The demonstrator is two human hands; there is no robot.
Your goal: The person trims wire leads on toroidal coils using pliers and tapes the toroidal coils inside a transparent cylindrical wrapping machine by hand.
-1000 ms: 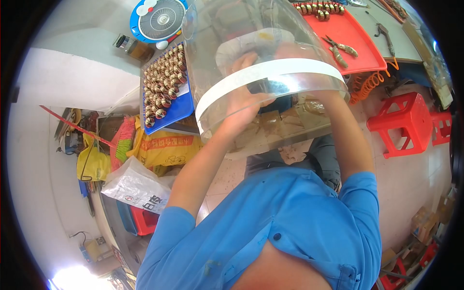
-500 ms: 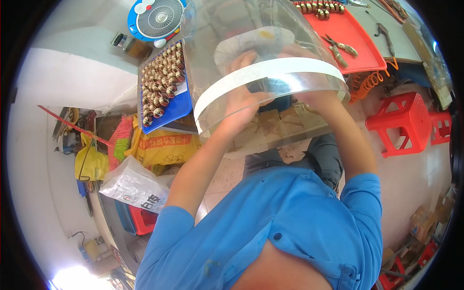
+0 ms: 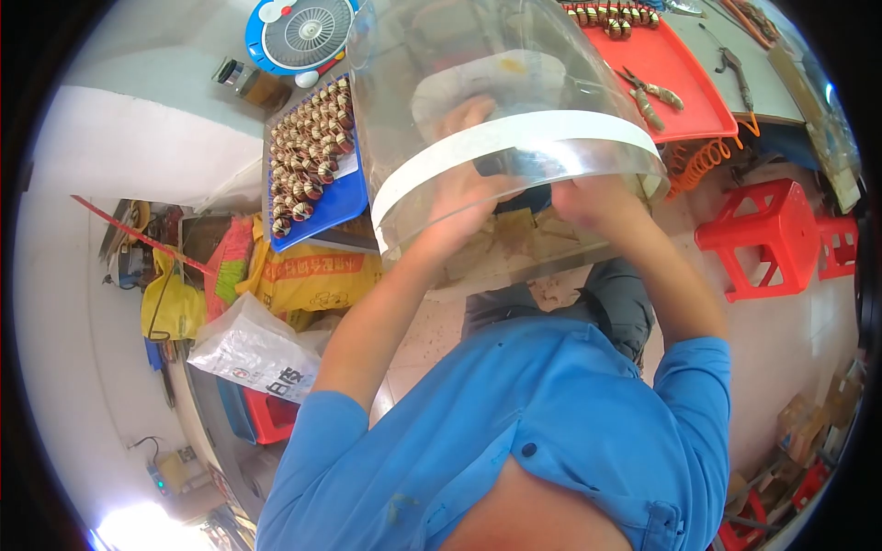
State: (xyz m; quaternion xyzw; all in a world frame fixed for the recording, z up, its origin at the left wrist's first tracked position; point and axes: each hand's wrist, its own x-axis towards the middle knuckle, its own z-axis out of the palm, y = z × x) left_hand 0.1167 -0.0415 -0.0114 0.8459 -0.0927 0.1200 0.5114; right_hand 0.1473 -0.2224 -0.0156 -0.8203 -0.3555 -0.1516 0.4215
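Both my hands are inside a clear plastic cover (image 3: 496, 46) with a white rim band (image 3: 514, 131). My left hand (image 3: 459, 204) is at the left, thumb stretched inward and fingers bent under the band; what they hold, if anything, is hidden. My right hand (image 3: 595, 200) is at the right with its fingers curled in, and their tips are hidden. Between the hands lies something dark blue (image 3: 536, 196), partly covered. A pale round shape (image 3: 542, 81) shows through the plastic beyond my fingers. Brownish pieces (image 3: 519, 230) lie on the surface below the hands.
Left stands a blue tray (image 3: 322, 219) with many small striped dark-red and cream pieces (image 3: 312, 138), near a fan (image 3: 306, 35) and a jar (image 3: 248, 84). Right are a red tray (image 3: 703, 101) with pliers (image 3: 650, 96), an orange coiled hose (image 3: 703, 165) and red stools (image 3: 761, 234).
My right hand has drawn inward and toward me, its fingers now curled near the rim. My left hand stays in nearly the same place. The cover looks unchanged.
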